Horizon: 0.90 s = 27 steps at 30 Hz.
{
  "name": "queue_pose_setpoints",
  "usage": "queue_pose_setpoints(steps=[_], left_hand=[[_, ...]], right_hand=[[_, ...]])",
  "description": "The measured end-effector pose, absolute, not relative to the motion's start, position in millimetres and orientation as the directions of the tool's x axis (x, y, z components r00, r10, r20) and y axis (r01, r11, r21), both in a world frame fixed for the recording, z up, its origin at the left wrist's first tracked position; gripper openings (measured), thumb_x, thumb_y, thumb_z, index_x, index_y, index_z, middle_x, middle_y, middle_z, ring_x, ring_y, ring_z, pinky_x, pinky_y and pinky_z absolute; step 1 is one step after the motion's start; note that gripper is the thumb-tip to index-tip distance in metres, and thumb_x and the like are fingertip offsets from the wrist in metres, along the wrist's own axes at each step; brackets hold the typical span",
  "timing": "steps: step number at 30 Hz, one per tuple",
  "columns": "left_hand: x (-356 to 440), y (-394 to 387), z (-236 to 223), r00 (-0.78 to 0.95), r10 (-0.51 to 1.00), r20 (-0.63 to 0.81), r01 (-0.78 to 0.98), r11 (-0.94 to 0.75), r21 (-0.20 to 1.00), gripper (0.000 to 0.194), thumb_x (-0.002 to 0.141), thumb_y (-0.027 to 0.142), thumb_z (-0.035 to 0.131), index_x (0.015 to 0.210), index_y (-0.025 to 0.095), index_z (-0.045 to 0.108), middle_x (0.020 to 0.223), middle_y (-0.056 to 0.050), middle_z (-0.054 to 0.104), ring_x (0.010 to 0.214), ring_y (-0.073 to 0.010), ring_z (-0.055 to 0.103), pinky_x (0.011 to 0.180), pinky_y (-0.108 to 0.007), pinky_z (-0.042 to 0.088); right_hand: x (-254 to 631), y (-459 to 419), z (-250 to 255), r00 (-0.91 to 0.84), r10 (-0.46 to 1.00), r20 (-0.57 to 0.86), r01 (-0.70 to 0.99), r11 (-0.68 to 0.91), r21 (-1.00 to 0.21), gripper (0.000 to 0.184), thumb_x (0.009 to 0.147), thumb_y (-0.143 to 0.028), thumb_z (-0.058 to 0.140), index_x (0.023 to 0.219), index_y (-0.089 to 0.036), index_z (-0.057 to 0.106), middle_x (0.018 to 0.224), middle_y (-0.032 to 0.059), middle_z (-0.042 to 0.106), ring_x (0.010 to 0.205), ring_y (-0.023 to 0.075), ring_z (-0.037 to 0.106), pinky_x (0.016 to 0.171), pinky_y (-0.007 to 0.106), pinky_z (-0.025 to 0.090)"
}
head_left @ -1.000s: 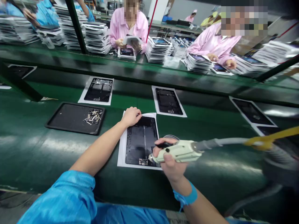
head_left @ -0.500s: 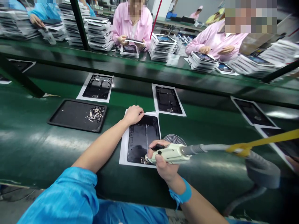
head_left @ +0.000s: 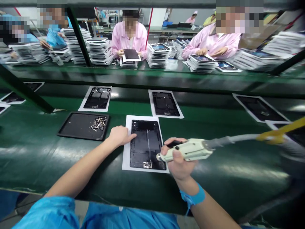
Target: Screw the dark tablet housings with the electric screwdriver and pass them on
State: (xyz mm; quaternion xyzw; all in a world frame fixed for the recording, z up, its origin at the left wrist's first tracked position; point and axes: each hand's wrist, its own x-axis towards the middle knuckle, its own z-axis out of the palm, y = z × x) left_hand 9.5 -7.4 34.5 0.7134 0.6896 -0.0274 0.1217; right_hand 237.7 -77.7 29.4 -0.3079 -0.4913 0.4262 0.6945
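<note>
A black tablet back shell (head_left: pixel 145 143) lies on a white sheet (head_left: pixel 126 152) on the green belt in front of me. My left hand (head_left: pixel 120 136) rests on the sheet's left edge, fingers loosely curled, fingertips touching the shell's upper left side. My right hand (head_left: pixel 178 159) is wrapped round a pale electric screwdriver (head_left: pixel 188 150). Its tip hangs just above the shell's lower right edge. A grey cable and a yellow cord (head_left: pixel 274 135) run off to the right from the tool.
A black tray (head_left: pixel 76 127) with several loose screws (head_left: pixel 98 122) sits to the left. More shells on white sheets (head_left: pixel 97 98) (head_left: pixel 165 103) (head_left: pixel 258 108) lie further along the belt. People in pink and blue work behind stacks of tablets (head_left: pixel 156 55) across the line.
My left hand has slid from the shell's top left corner down to its left side. The screwdriver and my right hand shifted slightly right; my view rose.
</note>
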Motion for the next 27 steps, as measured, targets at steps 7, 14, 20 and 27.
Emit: queue_pose_setpoints(steps=[7,14,20,27], left_hand=[[20.9,-84.4,26.4,0.049,0.942,-0.331,0.994,-0.013,0.109,0.037,0.103,0.043,0.040,0.101,0.021,0.070,0.095,-0.018,0.078,0.094,-0.0349,0.076,0.075,-0.040,0.053],[-0.7,-57.4,24.2,-0.048,0.986,-0.159,0.975,0.081,0.208,0.025,0.104,0.028,0.041,0.099,0.020,0.065,0.097,-0.015,0.078,0.093,-0.0300,0.076,0.078,-0.036,0.052],[-49.3,27.7,38.9,-0.179,0.981,0.074,0.892,0.130,0.434,0.023,0.100,0.031,0.048,0.097,0.019,0.068,0.090,-0.008,0.078,0.085,-0.0220,0.074,0.075,-0.028,0.052],[-74.3,129.0,43.9,-0.391,0.910,0.137,0.891,0.337,0.306,0.039,0.101,0.026,0.038,0.111,0.011,0.072,0.111,-0.017,0.078,0.104,-0.0267,0.073,0.083,-0.030,0.052]], right_hand=[[258.6,-54.8,35.5,0.354,0.800,0.485,-0.134,0.557,-0.820,0.023,0.087,-0.034,0.076,0.099,-0.021,0.062,0.084,0.0015,0.069,0.050,0.0137,0.062,0.045,0.030,0.053],[264.3,-49.7,27.9,0.321,0.806,0.498,-0.110,0.554,-0.825,0.025,0.087,-0.031,0.076,0.104,-0.021,0.061,0.087,0.0015,0.071,0.053,0.0130,0.064,0.050,0.029,0.055],[269.9,-44.7,27.9,0.334,0.790,0.515,-0.037,0.557,-0.830,0.020,0.089,-0.032,0.074,0.101,-0.020,0.064,0.085,0.0023,0.071,0.052,0.0131,0.064,0.051,0.029,0.057],[275.2,-39.9,21.0,0.312,0.789,0.530,0.055,0.541,-0.839,0.016,0.088,-0.030,0.075,0.097,-0.019,0.065,0.084,0.0035,0.072,0.055,0.0152,0.066,0.057,0.032,0.058]])
